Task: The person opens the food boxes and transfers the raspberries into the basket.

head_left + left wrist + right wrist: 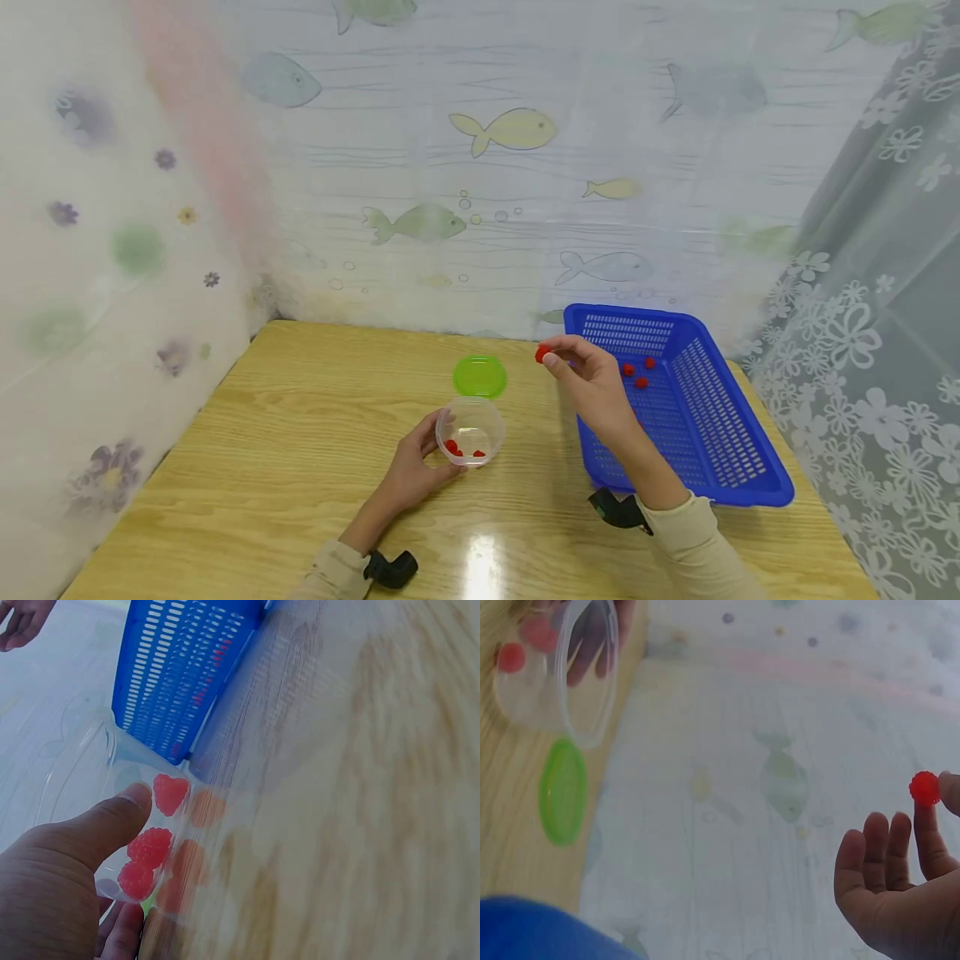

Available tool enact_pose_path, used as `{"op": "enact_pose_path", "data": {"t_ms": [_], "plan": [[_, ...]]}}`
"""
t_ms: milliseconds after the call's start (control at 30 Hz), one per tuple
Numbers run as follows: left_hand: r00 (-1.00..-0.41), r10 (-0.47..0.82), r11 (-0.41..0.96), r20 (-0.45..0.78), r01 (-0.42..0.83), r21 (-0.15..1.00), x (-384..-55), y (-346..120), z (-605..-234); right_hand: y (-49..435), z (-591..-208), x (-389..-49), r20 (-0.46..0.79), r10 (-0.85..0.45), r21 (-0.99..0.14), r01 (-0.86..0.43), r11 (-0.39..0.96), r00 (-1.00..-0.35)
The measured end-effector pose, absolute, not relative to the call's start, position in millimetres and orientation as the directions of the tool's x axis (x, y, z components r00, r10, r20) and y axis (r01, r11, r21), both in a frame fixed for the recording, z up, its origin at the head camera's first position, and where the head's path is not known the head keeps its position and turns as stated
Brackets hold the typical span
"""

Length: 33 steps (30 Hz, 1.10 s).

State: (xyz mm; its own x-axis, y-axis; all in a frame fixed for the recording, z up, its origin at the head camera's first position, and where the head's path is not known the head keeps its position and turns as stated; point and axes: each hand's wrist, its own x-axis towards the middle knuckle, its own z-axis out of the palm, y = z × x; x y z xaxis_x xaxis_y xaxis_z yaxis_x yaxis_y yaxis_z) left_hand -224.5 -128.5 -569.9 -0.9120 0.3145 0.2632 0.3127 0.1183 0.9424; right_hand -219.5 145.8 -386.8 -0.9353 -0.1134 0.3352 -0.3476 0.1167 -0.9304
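Note:
My left hand [416, 471] grips a clear plastic tub [489, 427] on the table, thumb on the near side and fingers around the far side. Inside it lie 3 red raspberries [171, 793], seen through the wall in the left wrist view. Raised beside the blue basket's left rim, my right hand [596, 383] pinches one raspberry [924, 788] between thumb and index finger. Its other fingers stay loosely bent, as the right wrist view shows. A round green lid [480, 377] lies just behind the tub.
The blue plastic basket [738, 392] stands on the right of the wooden table [300, 417], with several raspberries [628, 369] on its bottom. Curtains printed with fish [517, 129] and flowers hang behind the table and along both sides.

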Motion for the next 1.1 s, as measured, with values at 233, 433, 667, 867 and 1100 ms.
{"op": "enact_pose_path", "data": {"t_ms": [233, 433, 667, 867, 1100], "plan": [[-0.912, 0.301, 0.13, 0.277, 0.327, 0.936, -224, -130, -574, 171, -392, -242, 0.288, -0.046, -0.94, -0.291, 0.178, -0.957], [-0.916, 0.309, 0.128, 0.257, 0.308, 0.943, -223, -130, -573, 201, -395, -261, 0.236, 0.034, -0.957, -0.226, 0.183, -0.971], [-0.921, 0.303, 0.148, 0.245, 0.3, 0.942, -224, -131, -571, 234, -395, -281, 0.196, 0.086, -0.96, -0.173, 0.218, -0.977], [-0.919, 0.3, 0.132, 0.256, 0.306, 0.943, -224, -131, -571, 262, -404, -299, 0.167, 0.082, -0.95, -0.138, 0.28, -0.983], [-0.919, 0.311, 0.135, 0.243, 0.296, 0.946, -224, -128, -570, 286, -413, -308, 0.151, 0.077, -0.946, -0.121, 0.3, -0.986]]}}
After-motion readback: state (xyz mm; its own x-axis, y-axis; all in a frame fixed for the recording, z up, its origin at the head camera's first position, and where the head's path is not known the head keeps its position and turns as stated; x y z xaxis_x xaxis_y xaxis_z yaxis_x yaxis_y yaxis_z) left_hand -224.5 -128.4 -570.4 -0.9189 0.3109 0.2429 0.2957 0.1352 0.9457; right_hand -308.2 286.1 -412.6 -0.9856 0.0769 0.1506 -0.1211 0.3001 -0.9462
